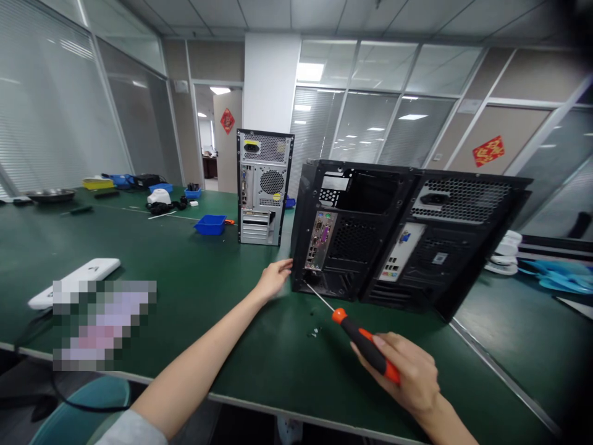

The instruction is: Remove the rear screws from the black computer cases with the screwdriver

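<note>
- Well to the left of the left hand, a white device lies flat on the green table, clear of the work.
- Ahead of the left hand and a little to its left sits a blue tray; just right of that, a silver-backed tower stands upright.
- The left hand could let the case shift if its contact is too light for the driver's push. Its fingers are nearly straight and close together, touching the lower left edge of the case; whether they grip it or only brace it, I cannot tell.
- Just right of the left hand, the near black case stands upright. The driver's tip meets or nearly meets its lower left corner; a slanted shaft could slip out there and scratch the metal.
- Between the hands, loose screws lie on the table under the shaft; a sweep of either wrist could scatter them.
- The screwdriver slants from the right hand up toward the left; poor alignment could strip a screw head.
- The right hand is closed around the orange-and-black handle.
- Beyond the right hand, a second black case stands beside the first.
</note>
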`<state>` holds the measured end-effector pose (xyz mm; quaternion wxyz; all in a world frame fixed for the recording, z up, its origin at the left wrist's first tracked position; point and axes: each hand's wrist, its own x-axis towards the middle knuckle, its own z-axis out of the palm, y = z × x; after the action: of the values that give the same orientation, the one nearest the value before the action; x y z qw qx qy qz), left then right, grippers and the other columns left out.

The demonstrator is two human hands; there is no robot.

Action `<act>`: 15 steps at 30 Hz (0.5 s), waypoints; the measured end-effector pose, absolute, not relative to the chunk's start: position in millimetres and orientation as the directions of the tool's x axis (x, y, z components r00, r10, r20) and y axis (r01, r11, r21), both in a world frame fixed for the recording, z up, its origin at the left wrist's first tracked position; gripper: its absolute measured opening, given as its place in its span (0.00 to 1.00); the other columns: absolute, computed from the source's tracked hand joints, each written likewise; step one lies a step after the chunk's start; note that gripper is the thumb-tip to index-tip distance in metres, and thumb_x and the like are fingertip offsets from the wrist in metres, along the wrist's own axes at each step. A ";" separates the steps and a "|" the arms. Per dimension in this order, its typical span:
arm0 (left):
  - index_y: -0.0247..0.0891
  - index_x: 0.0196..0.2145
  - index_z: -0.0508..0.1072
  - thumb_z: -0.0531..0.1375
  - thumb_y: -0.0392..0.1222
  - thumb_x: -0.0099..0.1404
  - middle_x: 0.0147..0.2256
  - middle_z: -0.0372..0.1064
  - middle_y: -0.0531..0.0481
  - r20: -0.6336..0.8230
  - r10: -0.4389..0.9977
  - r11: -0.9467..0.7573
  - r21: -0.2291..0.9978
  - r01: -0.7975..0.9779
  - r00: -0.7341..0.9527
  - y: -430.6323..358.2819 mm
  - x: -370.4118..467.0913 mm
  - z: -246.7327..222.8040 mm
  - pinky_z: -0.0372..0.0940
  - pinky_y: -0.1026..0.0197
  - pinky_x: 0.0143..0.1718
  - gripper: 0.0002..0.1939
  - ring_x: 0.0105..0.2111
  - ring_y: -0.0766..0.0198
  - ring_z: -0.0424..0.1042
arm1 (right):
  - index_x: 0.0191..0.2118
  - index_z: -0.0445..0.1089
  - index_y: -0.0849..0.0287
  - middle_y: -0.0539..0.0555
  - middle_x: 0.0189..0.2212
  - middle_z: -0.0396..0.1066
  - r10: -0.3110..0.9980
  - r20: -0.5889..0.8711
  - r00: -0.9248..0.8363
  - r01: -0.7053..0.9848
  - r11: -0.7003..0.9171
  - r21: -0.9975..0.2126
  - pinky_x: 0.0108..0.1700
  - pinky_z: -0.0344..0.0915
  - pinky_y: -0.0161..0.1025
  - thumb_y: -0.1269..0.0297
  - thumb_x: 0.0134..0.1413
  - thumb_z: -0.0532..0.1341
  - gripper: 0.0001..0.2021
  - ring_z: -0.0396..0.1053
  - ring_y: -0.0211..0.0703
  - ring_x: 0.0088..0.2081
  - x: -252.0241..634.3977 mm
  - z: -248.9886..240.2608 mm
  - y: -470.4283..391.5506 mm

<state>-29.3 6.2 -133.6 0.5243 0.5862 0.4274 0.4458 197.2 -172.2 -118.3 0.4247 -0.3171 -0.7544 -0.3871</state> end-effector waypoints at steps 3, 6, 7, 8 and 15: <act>0.40 0.51 0.74 0.59 0.29 0.58 0.56 0.68 0.45 0.080 0.966 -0.088 0.996 0.021 0.246 8.0 -28.0 -139.0 0.64 0.53 0.55 0.23 0.54 0.55 0.70 | 0.38 0.66 0.60 0.49 0.22 0.69 0.087 0.791 -0.606 0.713 0.500 0.492 0.26 0.61 0.34 0.72 0.51 0.64 0.08 0.65 0.34 0.24 186.1 -116.1 -172.8; 0.41 0.52 0.73 0.57 0.27 0.58 0.56 0.67 0.45 0.071 0.967 -0.082 0.996 0.032 0.245 7.6 -28.0 -139.6 0.66 0.52 0.53 0.25 0.52 0.55 0.71 | 0.36 0.67 0.60 0.51 0.22 0.69 0.061 0.662 -0.747 0.605 0.476 0.638 0.27 0.57 0.38 0.74 0.53 0.59 0.04 0.63 0.36 0.23 173.5 -112.7 -173.1; 0.41 0.53 0.73 0.57 0.26 0.58 0.56 0.67 0.45 0.070 0.967 -0.082 0.996 0.041 0.244 7.0 -28.0 -139.2 0.67 0.53 0.51 0.25 0.51 0.55 0.72 | 0.35 0.67 0.60 0.51 0.22 0.69 0.049 0.642 -0.765 0.587 0.464 0.664 0.27 0.57 0.39 0.74 0.53 0.58 0.04 0.63 0.36 0.24 169.4 -112.1 -172.9; 0.41 0.53 0.73 0.56 0.25 0.58 0.56 0.67 0.44 0.069 0.967 -0.084 0.995 0.049 0.244 6.4 -28.1 -138.6 0.68 0.55 0.50 0.26 0.49 0.55 0.74 | 0.34 0.67 0.59 0.50 0.22 0.68 0.042 0.627 -0.778 0.574 0.454 0.682 0.28 0.56 0.39 0.74 0.53 0.58 0.04 0.63 0.36 0.24 165.5 -111.7 -172.3; 0.40 0.54 0.71 0.55 0.24 0.56 0.56 0.68 0.45 0.084 0.964 -0.110 0.990 0.088 0.254 2.8 -28.4 -135.6 0.70 0.61 0.43 0.29 0.44 0.58 0.76 | 0.35 0.67 0.57 0.48 0.23 0.69 0.035 0.574 -0.818 0.536 0.408 0.740 0.29 0.54 0.39 0.72 0.51 0.60 0.05 0.62 0.36 0.24 150.9 -111.9 -163.2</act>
<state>-28.4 2.8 -135.6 0.5079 0.6075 0.4326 0.4310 150.9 -163.2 -111.9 0.2433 -0.1777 -0.8028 -0.5145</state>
